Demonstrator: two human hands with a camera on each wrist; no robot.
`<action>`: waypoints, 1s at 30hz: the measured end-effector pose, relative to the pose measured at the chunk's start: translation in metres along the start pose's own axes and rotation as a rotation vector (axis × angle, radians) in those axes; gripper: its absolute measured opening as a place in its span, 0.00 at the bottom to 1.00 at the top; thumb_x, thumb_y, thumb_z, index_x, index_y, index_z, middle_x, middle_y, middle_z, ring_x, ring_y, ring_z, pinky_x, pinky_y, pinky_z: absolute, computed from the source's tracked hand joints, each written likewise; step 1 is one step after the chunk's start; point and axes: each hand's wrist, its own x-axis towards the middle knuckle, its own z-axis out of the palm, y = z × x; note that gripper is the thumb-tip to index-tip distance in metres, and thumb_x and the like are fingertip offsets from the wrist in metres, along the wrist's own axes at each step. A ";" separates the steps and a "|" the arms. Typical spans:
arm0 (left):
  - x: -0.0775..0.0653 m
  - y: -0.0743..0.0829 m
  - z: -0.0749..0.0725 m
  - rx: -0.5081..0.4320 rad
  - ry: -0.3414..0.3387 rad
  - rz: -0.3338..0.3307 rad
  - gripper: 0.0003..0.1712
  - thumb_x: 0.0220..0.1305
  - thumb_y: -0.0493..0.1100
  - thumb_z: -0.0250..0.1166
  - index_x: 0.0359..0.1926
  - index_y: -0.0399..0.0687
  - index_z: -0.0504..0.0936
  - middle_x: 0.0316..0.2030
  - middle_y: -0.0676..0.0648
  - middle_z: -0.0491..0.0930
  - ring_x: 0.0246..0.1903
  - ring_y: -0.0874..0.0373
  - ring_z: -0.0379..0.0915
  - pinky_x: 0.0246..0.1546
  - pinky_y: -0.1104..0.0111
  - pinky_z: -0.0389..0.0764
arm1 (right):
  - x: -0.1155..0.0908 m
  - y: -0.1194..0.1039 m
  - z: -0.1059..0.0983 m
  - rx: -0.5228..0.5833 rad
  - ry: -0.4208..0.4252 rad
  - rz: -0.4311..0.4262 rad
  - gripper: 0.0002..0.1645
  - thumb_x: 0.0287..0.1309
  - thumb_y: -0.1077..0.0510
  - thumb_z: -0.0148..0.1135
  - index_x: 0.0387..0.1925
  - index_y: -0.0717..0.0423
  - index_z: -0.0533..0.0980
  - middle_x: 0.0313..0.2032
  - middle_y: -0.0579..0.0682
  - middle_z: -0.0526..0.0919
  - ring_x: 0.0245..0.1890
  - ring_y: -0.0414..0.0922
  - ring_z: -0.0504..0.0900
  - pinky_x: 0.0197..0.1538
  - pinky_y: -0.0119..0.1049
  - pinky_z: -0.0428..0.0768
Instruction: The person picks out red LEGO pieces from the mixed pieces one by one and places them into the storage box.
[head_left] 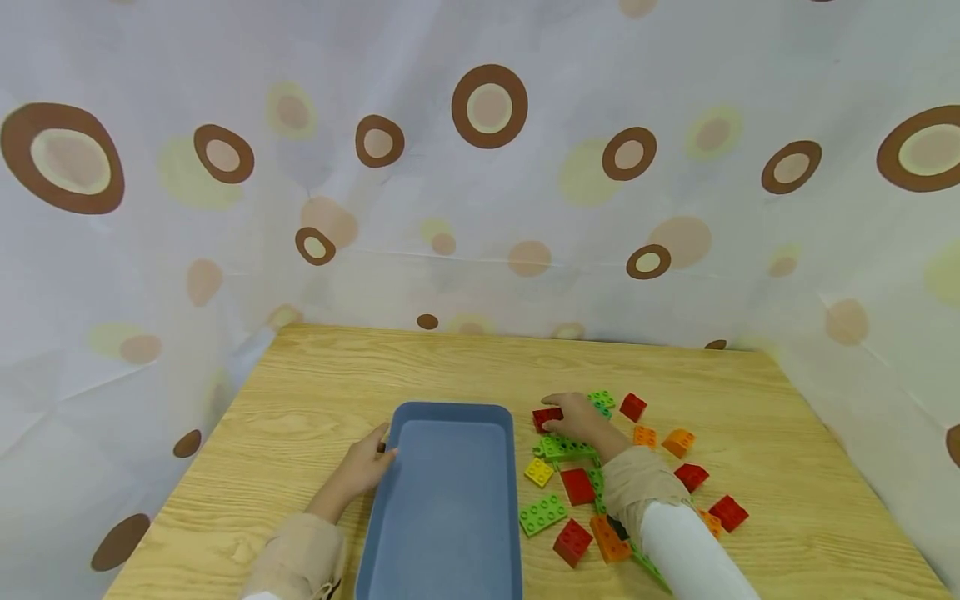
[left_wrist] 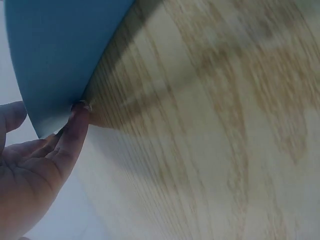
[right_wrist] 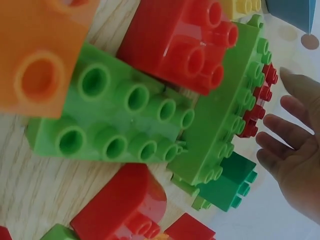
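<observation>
A grey-blue tray lies lengthwise at the table's near middle. My left hand grips its left rim, thumb over the edge; in the left wrist view the fingers reach beneath the tray. Over the toy bricks on the right, my right hand hovers with thumb and fingers spread beside a dark red brick. In the right wrist view the fingers are held apart from this red brick, which stands behind a long green brick.
Several loose bricks lie right of the tray, among them a yellow brick, a light green brick, an orange brick and a red brick. A patterned cloth hangs behind the wooden table.
</observation>
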 end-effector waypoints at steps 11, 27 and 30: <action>0.000 -0.004 0.003 -0.001 0.042 0.016 0.30 0.62 0.29 0.51 0.64 0.25 0.58 0.44 0.26 0.77 0.41 0.42 0.77 0.38 0.58 0.81 | 0.008 0.001 0.007 -0.081 -0.022 0.052 0.22 0.54 0.68 0.59 0.53 0.68 0.73 0.52 0.65 0.77 0.52 0.58 0.76 0.51 0.48 0.77; 0.000 -0.009 0.007 -0.035 0.056 0.028 0.29 0.62 0.30 0.51 0.64 0.26 0.59 0.43 0.27 0.77 0.39 0.43 0.78 0.36 0.58 0.81 | 0.008 0.002 0.010 -0.107 0.052 0.046 0.20 0.52 0.70 0.62 0.49 0.66 0.76 0.45 0.62 0.81 0.43 0.54 0.80 0.43 0.44 0.80; 0.001 -0.010 0.006 -0.038 0.053 0.025 0.29 0.62 0.30 0.51 0.64 0.26 0.59 0.43 0.26 0.77 0.38 0.43 0.78 0.36 0.59 0.81 | 0.011 -0.002 0.006 -0.093 0.069 0.041 0.19 0.53 0.69 0.61 0.49 0.66 0.76 0.44 0.62 0.81 0.41 0.53 0.80 0.41 0.43 0.80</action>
